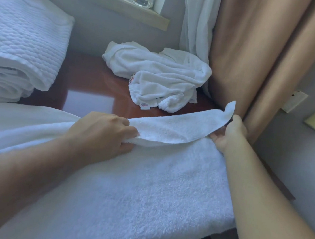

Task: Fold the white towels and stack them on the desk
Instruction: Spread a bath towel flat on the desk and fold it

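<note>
Both hands (103,132) (229,132) pinching towel (147,184) edge, lifted

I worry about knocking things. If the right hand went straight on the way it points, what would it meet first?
Probably the tan curtain, right beyond the right hand gripping the towel; depth is unclear.

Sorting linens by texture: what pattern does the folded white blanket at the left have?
A quilted, wavy stitched pattern, all white, on the folded blanket; the head view shows it.

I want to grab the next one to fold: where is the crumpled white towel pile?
In the head view the crumpled white towel pile lies at the far right of the glossy reddish-brown wooden desk, beside the tan curtain.
</note>
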A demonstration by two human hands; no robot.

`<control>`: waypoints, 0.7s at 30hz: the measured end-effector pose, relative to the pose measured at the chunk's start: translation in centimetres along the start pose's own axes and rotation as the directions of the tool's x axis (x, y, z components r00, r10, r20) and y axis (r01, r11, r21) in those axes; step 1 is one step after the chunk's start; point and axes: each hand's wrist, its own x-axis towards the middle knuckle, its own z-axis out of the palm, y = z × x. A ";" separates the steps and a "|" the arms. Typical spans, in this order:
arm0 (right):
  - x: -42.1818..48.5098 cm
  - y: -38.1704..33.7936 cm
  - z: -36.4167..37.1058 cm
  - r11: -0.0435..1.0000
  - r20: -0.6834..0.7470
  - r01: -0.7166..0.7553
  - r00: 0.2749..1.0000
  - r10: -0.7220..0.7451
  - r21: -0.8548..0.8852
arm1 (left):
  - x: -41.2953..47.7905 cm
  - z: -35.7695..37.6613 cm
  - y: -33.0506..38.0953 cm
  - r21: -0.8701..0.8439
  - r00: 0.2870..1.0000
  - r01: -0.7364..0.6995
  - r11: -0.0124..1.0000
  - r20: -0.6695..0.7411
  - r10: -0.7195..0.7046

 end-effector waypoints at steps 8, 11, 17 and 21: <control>1.5 -0.6 1.8 0.839 0.033 0.116 0.993 -0.117 -0.531 | 0.1 -0.5 0.4 0.012 0.999 -0.046 0.999 0.009 0.046; 1.6 -0.5 4.5 0.464 0.132 0.304 0.921 -0.367 -0.832 | 0.1 -0.5 0.4 0.020 0.999 -0.046 0.999 -0.003 0.046; 4.2 -0.7 8.6 -0.131 0.253 0.222 0.914 -0.316 -0.966 | 0.2 -0.4 0.5 0.009 1.000 -0.027 1.000 -0.010 0.027; 6.5 -0.1 7.7 0.018 0.142 0.161 0.913 -0.381 -0.987 | 0.2 -0.6 0.6 0.013 1.000 -0.024 1.000 0.000 0.024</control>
